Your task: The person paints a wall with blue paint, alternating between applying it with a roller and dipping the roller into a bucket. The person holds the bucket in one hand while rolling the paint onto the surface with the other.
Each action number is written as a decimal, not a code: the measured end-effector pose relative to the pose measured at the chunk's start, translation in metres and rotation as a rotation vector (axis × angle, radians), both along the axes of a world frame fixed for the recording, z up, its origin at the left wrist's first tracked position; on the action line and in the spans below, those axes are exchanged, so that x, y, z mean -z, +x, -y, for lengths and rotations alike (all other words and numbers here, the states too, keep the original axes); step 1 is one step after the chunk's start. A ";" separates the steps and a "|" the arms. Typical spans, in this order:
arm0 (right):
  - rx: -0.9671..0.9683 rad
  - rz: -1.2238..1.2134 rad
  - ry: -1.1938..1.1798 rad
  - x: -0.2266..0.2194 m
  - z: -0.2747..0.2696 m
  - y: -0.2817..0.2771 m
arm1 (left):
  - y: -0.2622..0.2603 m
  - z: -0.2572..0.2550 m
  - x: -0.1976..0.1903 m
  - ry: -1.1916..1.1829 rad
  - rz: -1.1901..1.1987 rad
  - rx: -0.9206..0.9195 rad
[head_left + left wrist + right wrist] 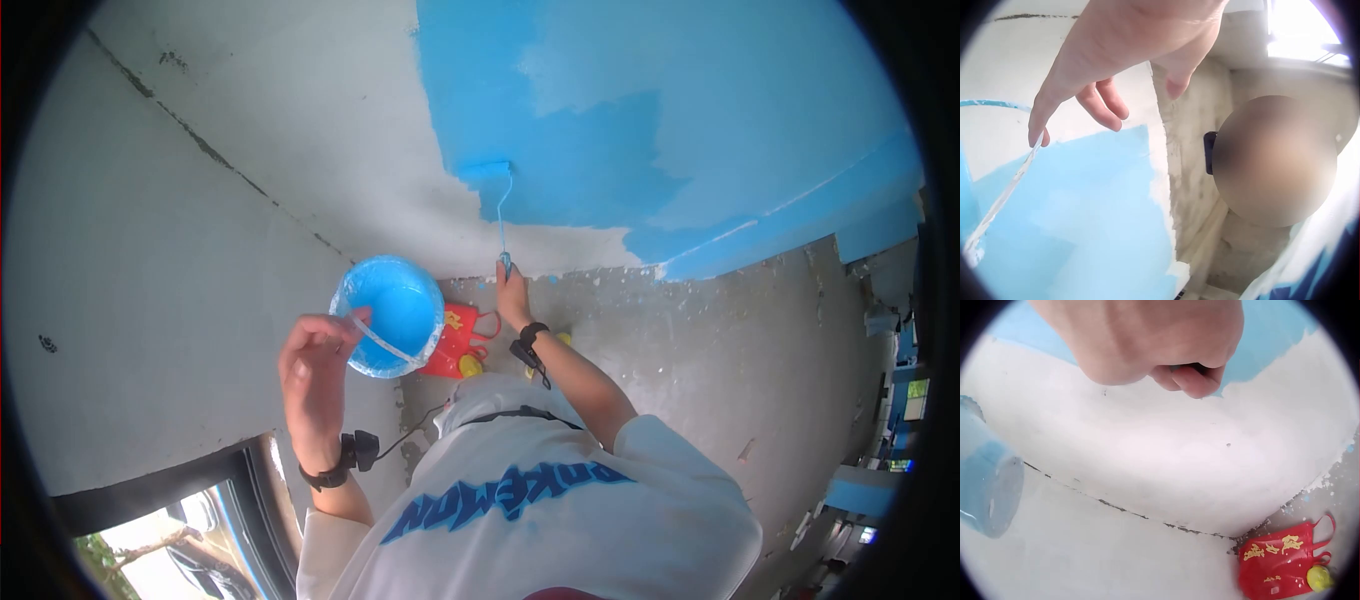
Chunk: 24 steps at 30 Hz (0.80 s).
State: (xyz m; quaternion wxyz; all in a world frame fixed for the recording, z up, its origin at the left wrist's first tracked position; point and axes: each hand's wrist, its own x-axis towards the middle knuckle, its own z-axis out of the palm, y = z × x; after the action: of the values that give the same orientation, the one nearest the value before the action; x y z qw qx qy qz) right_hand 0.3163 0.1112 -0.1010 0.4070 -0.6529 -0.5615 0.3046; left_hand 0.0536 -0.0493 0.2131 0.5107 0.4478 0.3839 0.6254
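My left hand (pixel 318 375) holds up a paint bucket (pixel 437 325) by its whitish handle (pixel 392 346). Light blue paint (pixel 395 305) lies inside the bucket, whose rim is smeared. In the left wrist view, the fingertips pinch one end of the visible handle (pixel 1004 194), while the other fingers hang loosely. My right hand (pixel 514 300) grips a paint roller by its handle (pixel 506 263). Its bent wire frame (pixel 502 215) reaches up to the blue roller head (pixel 488 170), which lies against the wall at the lower left part of the blue paint.
Blue paint (pixel 590 150) covers part of the whitish wall (pixel 340 110); a cracked corner line runs left of it. A red bag (pixel 447 345) with yellow characters stands on the speckled grey floor (pixel 690 350) beside a yellow shoe tip (pixel 470 367). A window (pixel 190 540) is at lower left.
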 end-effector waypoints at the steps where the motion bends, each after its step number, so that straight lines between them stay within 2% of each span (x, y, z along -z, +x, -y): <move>1: 0.002 0.002 0.003 -0.001 0.000 -0.002 | 0.000 -0.001 -0.003 0.038 0.027 0.029; 3: -0.005 -0.016 0.010 -0.008 0.002 -0.007 | 0.001 0.001 -0.010 0.090 0.064 0.047; 7: -0.038 -0.044 -0.014 -0.055 -0.011 -0.013 | 0.011 -0.007 -0.042 0.243 0.056 0.105; 9: -0.056 -0.050 0.079 -0.074 -0.020 -0.016 | 0.017 -0.004 -0.064 0.205 0.064 0.101; 12: -0.069 -0.046 0.018 -0.109 -0.025 -0.021 | 0.025 -0.005 -0.090 0.202 0.023 0.129; 13: -0.078 -0.038 0.011 -0.103 -0.030 -0.020 | 0.027 -0.009 -0.096 0.217 0.001 0.182; 15: -0.063 -0.009 0.152 -0.082 -0.037 -0.017 | 0.032 -0.011 -0.100 0.227 -0.008 0.229; 18: -0.039 0.003 -0.038 -0.052 -0.040 -0.004 | 0.041 -0.020 -0.109 0.203 -0.002 0.249; 21: -0.019 0.055 0.026 0.008 -0.026 0.005 | 0.043 -0.013 -0.110 0.197 0.083 0.278; 24: -0.022 0.001 -0.036 0.029 -0.027 0.011 | 0.048 -0.018 -0.113 0.168 0.090 0.272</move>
State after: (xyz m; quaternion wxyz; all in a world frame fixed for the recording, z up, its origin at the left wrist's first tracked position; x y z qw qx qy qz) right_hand 0.3272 0.1382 -0.1295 0.3914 -0.6540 -0.5634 0.3189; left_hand 0.1018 -0.0317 0.3261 0.5680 0.5084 0.2429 0.5999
